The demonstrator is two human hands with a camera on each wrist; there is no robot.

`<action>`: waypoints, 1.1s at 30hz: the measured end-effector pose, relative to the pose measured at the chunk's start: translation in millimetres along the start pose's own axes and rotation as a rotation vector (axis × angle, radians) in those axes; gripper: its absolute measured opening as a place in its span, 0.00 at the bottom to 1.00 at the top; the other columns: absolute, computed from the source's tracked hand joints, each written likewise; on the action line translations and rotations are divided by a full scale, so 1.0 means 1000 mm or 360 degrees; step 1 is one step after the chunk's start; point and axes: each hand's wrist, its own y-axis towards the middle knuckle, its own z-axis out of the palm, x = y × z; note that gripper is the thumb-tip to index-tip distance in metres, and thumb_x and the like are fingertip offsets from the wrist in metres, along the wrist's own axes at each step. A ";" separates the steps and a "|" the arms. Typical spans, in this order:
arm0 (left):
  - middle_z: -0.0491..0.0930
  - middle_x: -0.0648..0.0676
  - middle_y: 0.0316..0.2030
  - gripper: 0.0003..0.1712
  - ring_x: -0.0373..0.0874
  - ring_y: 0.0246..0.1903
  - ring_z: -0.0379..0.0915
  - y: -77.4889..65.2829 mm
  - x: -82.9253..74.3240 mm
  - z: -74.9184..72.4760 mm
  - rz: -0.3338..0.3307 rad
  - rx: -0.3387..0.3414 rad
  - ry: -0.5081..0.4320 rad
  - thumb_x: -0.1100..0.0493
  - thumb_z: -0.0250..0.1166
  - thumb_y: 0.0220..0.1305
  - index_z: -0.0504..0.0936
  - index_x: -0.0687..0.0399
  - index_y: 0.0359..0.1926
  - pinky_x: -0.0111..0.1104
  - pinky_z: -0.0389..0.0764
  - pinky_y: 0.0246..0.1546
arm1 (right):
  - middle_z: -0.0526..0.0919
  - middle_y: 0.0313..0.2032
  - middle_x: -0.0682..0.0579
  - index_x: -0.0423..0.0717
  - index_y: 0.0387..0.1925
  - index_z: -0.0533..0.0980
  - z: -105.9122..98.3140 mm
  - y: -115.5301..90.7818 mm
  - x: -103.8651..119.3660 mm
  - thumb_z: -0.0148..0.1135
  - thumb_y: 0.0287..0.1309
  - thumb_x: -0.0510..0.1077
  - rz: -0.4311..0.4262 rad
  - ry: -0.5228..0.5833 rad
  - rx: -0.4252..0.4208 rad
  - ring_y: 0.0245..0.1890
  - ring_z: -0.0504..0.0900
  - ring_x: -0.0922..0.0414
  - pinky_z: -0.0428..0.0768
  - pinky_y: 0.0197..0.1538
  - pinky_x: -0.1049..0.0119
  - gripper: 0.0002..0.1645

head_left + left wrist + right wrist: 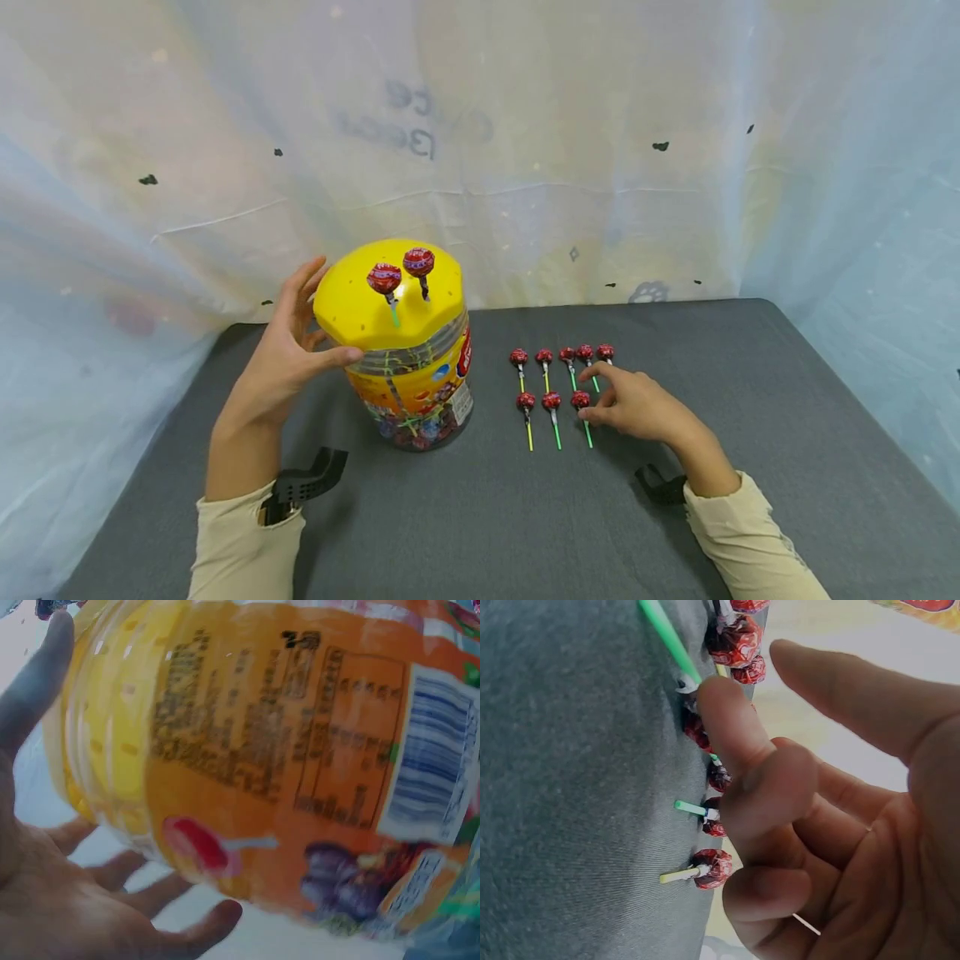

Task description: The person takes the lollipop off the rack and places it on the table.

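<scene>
A clear plastic candy jar (420,400) with a yellow lid (352,308) and an orange label stands left of centre. Two red-wrapped lollipops (384,279) stick up from the lid, heads uppermost. My left hand (281,362) holds the jar by the lid's left side, thumb in front and fingers behind; in the left wrist view some fingers spread away from the wall. Over the right end of the laid-out lollipops (551,402) hovers my right hand (637,406). Its thumb and forefinger are parted near a green-stick lollipop (581,400), with nothing pinched between them.
Lollipops lie in two rows on the dark grey table (480,517), the back row (543,357) partly behind my right fingers. A pale printed curtain (525,167) hangs behind the table's far edge. Each wrist carries a black camera mount (311,475).
</scene>
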 end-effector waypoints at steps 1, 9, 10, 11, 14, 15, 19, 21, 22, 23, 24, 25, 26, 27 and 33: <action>0.45 0.53 0.78 0.58 0.51 0.72 0.46 0.001 0.001 0.001 0.0015 0.0018 -0.0037 0.71 0.69 0.59 0.45 0.35 0.78 0.63 0.50 0.67 | 0.87 0.30 0.54 0.44 0.61 0.70 0.000 0.000 0.001 0.68 0.62 0.50 0.0000 -0.0011 -0.0006 0.25 0.78 0.60 0.74 0.31 0.63 0.30; 0.48 0.53 0.75 0.57 0.45 0.64 0.57 0.000 -0.001 0.005 -0.0018 0.0016 0.0001 0.70 0.70 0.59 0.47 0.37 0.78 0.44 0.63 0.60 | 0.89 0.32 0.56 0.46 0.61 0.70 -0.004 -0.005 0.007 0.67 0.62 0.49 -0.0023 -0.0034 -0.0067 0.31 0.83 0.60 0.77 0.34 0.62 0.28; 0.47 0.53 0.75 0.57 0.45 0.64 0.57 0.000 -0.002 0.005 -0.0031 0.0012 0.0021 0.70 0.70 0.58 0.47 0.36 0.78 0.44 0.63 0.59 | 0.88 0.32 0.56 0.46 0.61 0.70 -0.005 -0.006 0.008 0.67 0.62 0.49 -0.0027 -0.0040 -0.0076 0.31 0.83 0.61 0.77 0.34 0.62 0.28; 0.46 0.53 0.76 0.57 0.46 0.64 0.57 0.000 -0.004 0.006 -0.0041 0.0007 0.0040 0.69 0.71 0.58 0.46 0.36 0.78 0.45 0.63 0.59 | 0.88 0.32 0.56 0.46 0.61 0.70 -0.005 -0.007 0.009 0.67 0.62 0.49 -0.0032 -0.0050 -0.0085 0.30 0.83 0.61 0.77 0.34 0.62 0.29; 0.45 0.52 0.76 0.59 0.48 0.66 0.55 -0.002 -0.009 0.009 -0.0078 -0.0014 0.0124 0.67 0.72 0.58 0.44 0.33 0.78 0.47 0.63 0.59 | 0.88 0.32 0.57 0.46 0.61 0.70 -0.006 -0.009 0.012 0.67 0.62 0.50 -0.0044 -0.0074 -0.0110 0.30 0.82 0.63 0.77 0.34 0.62 0.29; 0.44 0.52 0.76 0.60 0.49 0.67 0.54 -0.002 -0.011 0.010 -0.0094 -0.0020 0.0153 0.66 0.73 0.57 0.44 0.32 0.78 0.49 0.63 0.60 | 0.88 0.32 0.57 0.46 0.61 0.70 -0.006 -0.009 0.013 0.67 0.62 0.50 -0.0050 -0.0083 -0.0119 0.30 0.82 0.63 0.77 0.34 0.62 0.29; 0.41 0.51 0.77 0.63 0.54 0.70 0.51 -0.004 -0.017 0.015 -0.0166 -0.0032 0.0259 0.60 0.75 0.56 0.40 0.28 0.77 0.55 0.65 0.62 | 0.88 0.31 0.57 0.46 0.61 0.71 -0.007 -0.010 0.017 0.68 0.62 0.49 -0.0072 -0.0116 -0.0153 0.29 0.81 0.63 0.76 0.33 0.63 0.28; 0.40 0.51 0.77 0.63 0.56 0.70 0.51 -0.005 -0.018 0.016 -0.0184 -0.0021 0.0265 0.59 0.76 0.56 0.40 0.27 0.77 0.57 0.67 0.61 | 0.88 0.31 0.57 0.47 0.60 0.72 -0.007 -0.010 0.020 0.68 0.62 0.49 -0.0113 -0.0132 -0.0169 0.29 0.81 0.63 0.76 0.33 0.63 0.28; 0.40 0.51 0.77 0.63 0.55 0.70 0.52 -0.005 -0.018 0.016 -0.0178 -0.0016 0.0269 0.59 0.76 0.56 0.41 0.26 0.77 0.56 0.68 0.61 | 0.88 0.32 0.57 0.48 0.60 0.72 -0.007 -0.010 0.021 0.67 0.62 0.49 -0.0133 -0.0136 -0.0177 0.29 0.82 0.63 0.76 0.33 0.64 0.27; 0.41 0.51 0.77 0.62 0.54 0.69 0.53 -0.005 -0.017 0.015 -0.0166 -0.0010 0.0269 0.59 0.75 0.57 0.41 0.26 0.77 0.53 0.69 0.60 | 0.88 0.32 0.57 0.48 0.59 0.72 -0.008 -0.010 0.023 0.67 0.62 0.49 -0.0156 -0.0139 -0.0188 0.30 0.82 0.63 0.76 0.33 0.64 0.26; 0.41 0.51 0.77 0.60 0.52 0.67 0.55 -0.005 -0.016 0.014 -0.0151 0.0002 0.0248 0.60 0.74 0.57 0.42 0.27 0.77 0.49 0.71 0.58 | 0.88 0.32 0.57 0.49 0.59 0.72 -0.008 -0.010 0.026 0.67 0.62 0.48 -0.0182 -0.0142 -0.0201 0.30 0.82 0.63 0.76 0.34 0.64 0.26; 0.42 0.52 0.76 0.59 0.51 0.65 0.57 -0.006 -0.015 0.012 -0.0135 0.0017 0.0219 0.62 0.73 0.59 0.43 0.28 0.77 0.44 0.74 0.57 | 0.88 0.33 0.57 0.50 0.59 0.72 -0.008 -0.011 0.029 0.67 0.62 0.48 -0.0211 -0.0142 -0.0213 0.30 0.82 0.64 0.76 0.34 0.64 0.25; 0.43 0.53 0.76 0.58 0.49 0.63 0.60 -0.006 -0.014 0.009 -0.0120 0.0031 0.0187 0.64 0.72 0.60 0.45 0.29 0.77 0.39 0.76 0.55 | 0.88 0.33 0.58 0.51 0.60 0.72 -0.008 -0.011 0.033 0.67 0.63 0.48 -0.0243 -0.0140 -0.0229 0.30 0.82 0.64 0.76 0.34 0.65 0.25; 0.44 0.54 0.75 0.56 0.47 0.60 0.64 -0.008 -0.012 0.007 -0.0105 0.0044 0.0158 0.65 0.71 0.60 0.46 0.31 0.78 0.34 0.77 0.53 | 0.88 0.33 0.59 0.52 0.60 0.72 -0.008 -0.012 0.038 0.67 0.63 0.48 -0.0268 -0.0130 -0.0245 0.30 0.82 0.65 0.77 0.35 0.65 0.25; 0.46 0.56 0.74 0.53 0.44 0.52 0.73 -0.010 -0.008 -0.002 -0.0089 0.0092 0.0086 0.67 0.68 0.62 0.48 0.37 0.78 0.26 0.81 0.45 | 0.86 0.34 0.67 0.60 0.61 0.70 -0.011 -0.016 0.080 0.66 0.64 0.49 -0.0477 0.0010 -0.0393 0.30 0.80 0.67 0.77 0.35 0.67 0.25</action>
